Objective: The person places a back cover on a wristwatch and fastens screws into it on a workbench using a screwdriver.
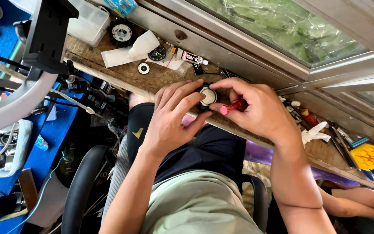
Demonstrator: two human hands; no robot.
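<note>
Hands meet at the front edge of the wooden bench, over a small round watch that lies there. Left hand grips the watch from its side, fingers curled around the case. Right hand is closed on a red tool, its tip just beside the watch. The back looks open, so the work seems in the middle. Further left lie a white bottle, a dial and a glue tube; right, yellow tools. Nothing blocks the hands.

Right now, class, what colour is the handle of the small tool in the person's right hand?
Red: the tool handle in the right hand shows best in the head view.
</note>
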